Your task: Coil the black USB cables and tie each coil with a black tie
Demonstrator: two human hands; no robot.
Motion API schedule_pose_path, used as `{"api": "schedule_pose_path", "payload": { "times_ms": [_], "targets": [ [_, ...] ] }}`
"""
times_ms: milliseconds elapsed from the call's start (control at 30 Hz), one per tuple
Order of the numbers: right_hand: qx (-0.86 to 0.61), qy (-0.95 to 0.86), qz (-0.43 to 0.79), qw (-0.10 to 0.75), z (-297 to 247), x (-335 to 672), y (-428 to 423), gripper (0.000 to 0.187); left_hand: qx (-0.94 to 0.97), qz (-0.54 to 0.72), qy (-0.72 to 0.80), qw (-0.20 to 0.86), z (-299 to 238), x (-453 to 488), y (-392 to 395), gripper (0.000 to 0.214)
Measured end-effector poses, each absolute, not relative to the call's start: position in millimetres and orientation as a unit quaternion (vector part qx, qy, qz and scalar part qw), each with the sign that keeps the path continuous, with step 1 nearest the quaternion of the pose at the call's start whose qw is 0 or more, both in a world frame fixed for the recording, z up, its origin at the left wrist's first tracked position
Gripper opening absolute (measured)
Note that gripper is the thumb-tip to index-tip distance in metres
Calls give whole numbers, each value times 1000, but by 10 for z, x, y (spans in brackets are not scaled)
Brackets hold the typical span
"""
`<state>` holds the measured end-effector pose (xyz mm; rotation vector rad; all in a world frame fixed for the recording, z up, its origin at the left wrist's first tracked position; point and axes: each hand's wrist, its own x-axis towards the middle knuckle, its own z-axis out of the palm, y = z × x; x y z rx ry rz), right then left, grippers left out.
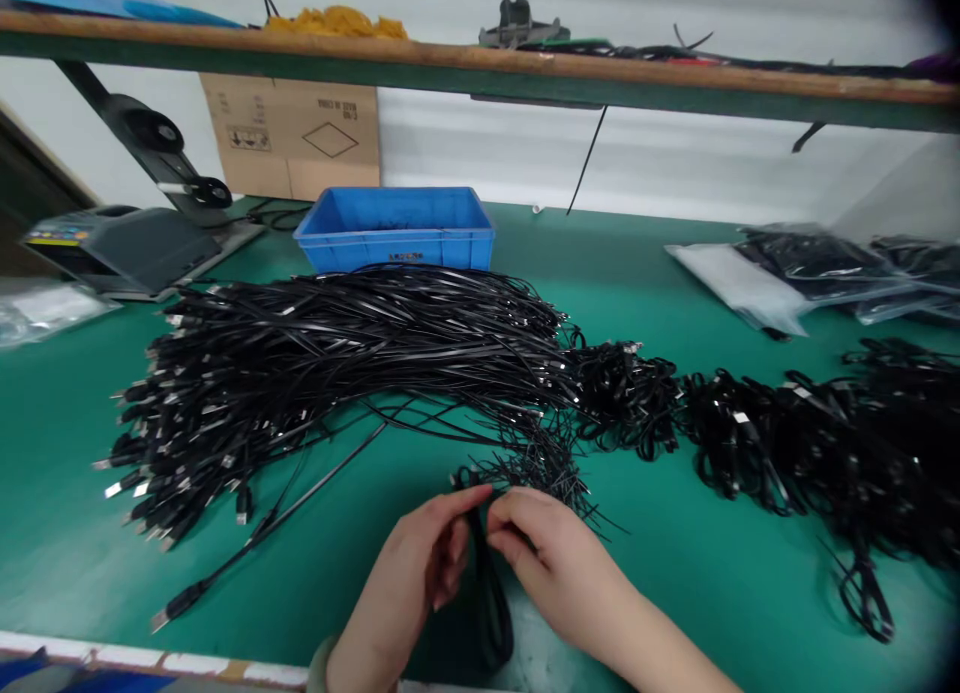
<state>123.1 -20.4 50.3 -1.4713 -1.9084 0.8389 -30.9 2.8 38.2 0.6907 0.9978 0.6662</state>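
Across the smooth green workbench [615, 273], glossy black USB cables [360, 338] lie fanned in a thick sheaf before a rectangular blue plastic bin [454, 248], with looped cable bundles [810, 438] trailing rightward. Near the front edge, one slim black cable [493, 613], folded into a narrow oval loop, is gripped near its upper end by the left hand [420, 563]; the right hand [551, 558] pinches thumb to forefinger beside it, and whether anything sits between them I cannot tell. Wiry black strips [553, 468] lie strewn just beyond both hands.

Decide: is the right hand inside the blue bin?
No, the right hand is at the looped black cable, nearer the camera than the blue bin.
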Motion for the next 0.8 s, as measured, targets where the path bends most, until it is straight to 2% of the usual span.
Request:
{"api": "schedule_pose_path", "payload": {
  "times_ms": [67, 167, 267, 333, 433, 533, 600, 700, 800],
  "targets": [
    [-553, -685, 346, 325, 516, 1237, -187, 18, 348, 268, 485, 756, 364, -289, 38, 37],
    [-590, -649, 332, 347, 469, 1253, -161, 17, 379, 180, 456, 785, 350, -262, 23, 22],
    [-607, -640, 334, 333, 402, 1261, -164, 17, 447, 161, 408, 779, 395, -284, 28, 22],
    [-607, -631, 356, 327, 390, 1252, -176, 15, 514, 213, 419, 717, 425, -313, 49, 26],
    [-594, -590, 443, 320, 418, 1227, -183, 11, 636, 293, 460, 546, 407, -345, 83, 33],
    [-549, -509, 565, 345, 453, 1211, -172, 9, 732, 307, 469, 387, 330, -361, 96, 42],
    [-524, -470, 600, 380, 469, 1215, -166, 9, 761, 299, 457, 350, 283, -363, 91, 39],
    [-539, -499, 540, 412, 484, 1243, -174, 10, 729, 299, 462, 408, 239, -333, 56, 25],
    [-566, -568, 417, 428, 467, 1260, -191, 12, 612, 315, 467, 555, 197, -248, -16, 17]
  ]
}}
